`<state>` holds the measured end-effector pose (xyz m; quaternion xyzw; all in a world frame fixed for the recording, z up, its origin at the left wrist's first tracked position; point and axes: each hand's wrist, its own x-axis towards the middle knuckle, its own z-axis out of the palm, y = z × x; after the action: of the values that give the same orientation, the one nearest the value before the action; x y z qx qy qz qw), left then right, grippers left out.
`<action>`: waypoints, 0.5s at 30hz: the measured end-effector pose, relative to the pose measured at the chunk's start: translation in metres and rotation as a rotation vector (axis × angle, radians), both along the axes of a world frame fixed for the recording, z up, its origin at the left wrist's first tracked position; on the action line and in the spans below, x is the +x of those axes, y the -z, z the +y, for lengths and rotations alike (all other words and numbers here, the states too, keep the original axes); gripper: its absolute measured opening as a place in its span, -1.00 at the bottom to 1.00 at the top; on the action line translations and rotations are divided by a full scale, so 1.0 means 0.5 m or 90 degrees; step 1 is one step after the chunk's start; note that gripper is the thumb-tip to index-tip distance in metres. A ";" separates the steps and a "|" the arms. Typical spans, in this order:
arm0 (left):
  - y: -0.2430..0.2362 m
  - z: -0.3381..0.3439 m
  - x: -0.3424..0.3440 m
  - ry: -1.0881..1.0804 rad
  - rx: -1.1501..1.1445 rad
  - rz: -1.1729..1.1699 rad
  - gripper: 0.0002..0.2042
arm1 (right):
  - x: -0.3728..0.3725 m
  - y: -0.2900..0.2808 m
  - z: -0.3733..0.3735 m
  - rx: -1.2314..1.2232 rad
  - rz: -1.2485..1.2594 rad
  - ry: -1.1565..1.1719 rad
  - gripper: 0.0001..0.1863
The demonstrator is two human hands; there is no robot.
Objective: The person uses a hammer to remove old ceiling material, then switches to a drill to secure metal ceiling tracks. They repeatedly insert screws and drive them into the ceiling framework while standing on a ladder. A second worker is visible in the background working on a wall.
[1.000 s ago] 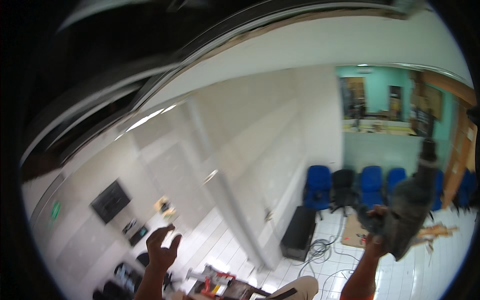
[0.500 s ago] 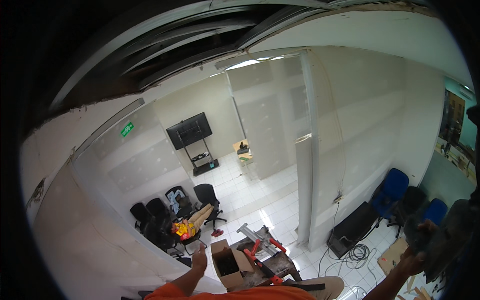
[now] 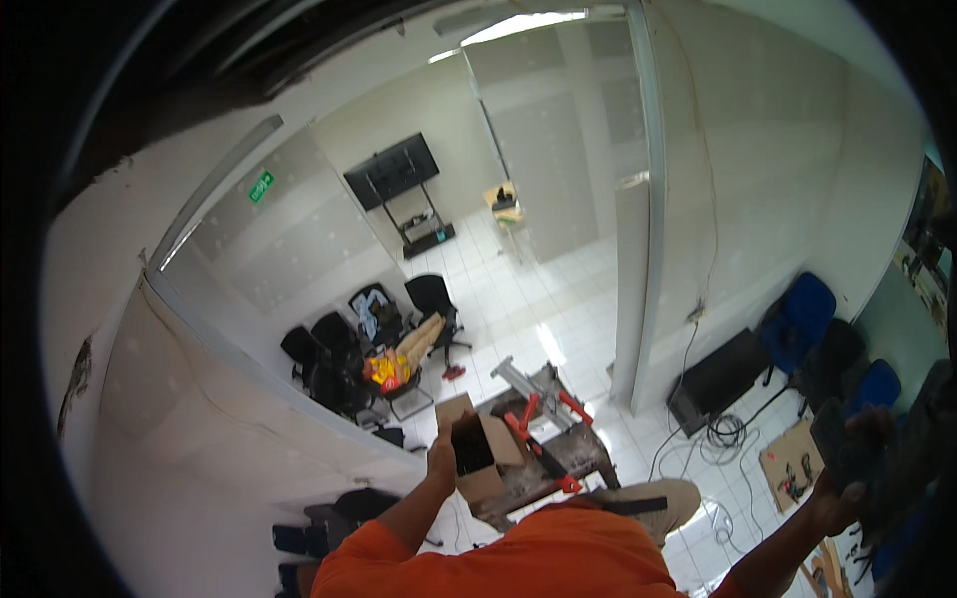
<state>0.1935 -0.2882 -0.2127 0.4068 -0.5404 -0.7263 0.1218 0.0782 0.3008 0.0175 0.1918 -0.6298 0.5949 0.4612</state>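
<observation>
My left hand (image 3: pixel 442 447) has its fingers stretched out over the left side of an open cardboard box (image 3: pixel 480 476); I cannot tell if it touches. My right hand (image 3: pixel 835 493) grips a dark power drill (image 3: pixel 892 468) at the far right, partly lost in shadow. Below me a worn platform (image 3: pixel 588 463) carries the box, a silver metal tool (image 3: pixel 520 377) and red-and-black tools (image 3: pixel 538 448).
A person in yellow (image 3: pixel 387 371) reclines among black chairs (image 3: pixel 327 339). A black screen on a stand (image 3: pixel 391 171) is beyond. Coiled cable (image 3: pixel 723 434), cardboard (image 3: pixel 778 468), a long black box (image 3: pixel 713 374) and blue chairs (image 3: pixel 797 309) are at right. Partition walls (image 3: pixel 269 299) flank me.
The view has swung right, then downward, showing more of the platform and my orange torso. My left hand now overlaps the box in view. My right hand still carries the drill, lower in frame.
</observation>
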 end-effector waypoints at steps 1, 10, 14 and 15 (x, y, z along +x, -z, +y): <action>-0.017 0.011 -0.003 -0.017 -0.009 -0.012 -0.27 | -0.002 0.008 -0.003 -0.016 -0.040 0.030 -0.02; -0.088 0.050 0.059 -0.138 0.064 -0.035 -0.23 | -0.065 0.118 -0.074 0.299 -0.131 0.079 -0.07; -0.014 0.084 0.077 -0.116 0.214 0.100 -0.39 | -0.077 0.180 -0.180 0.468 -0.112 0.148 -0.19; 0.001 0.093 0.075 -0.111 0.267 0.148 -0.40 | -0.083 0.195 -0.210 0.509 -0.097 0.144 -0.22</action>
<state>0.2312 -0.2419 -0.2133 0.3820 -0.3232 -0.8513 0.1579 0.0365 0.1956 -0.0798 0.2405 -0.8603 0.2620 0.3652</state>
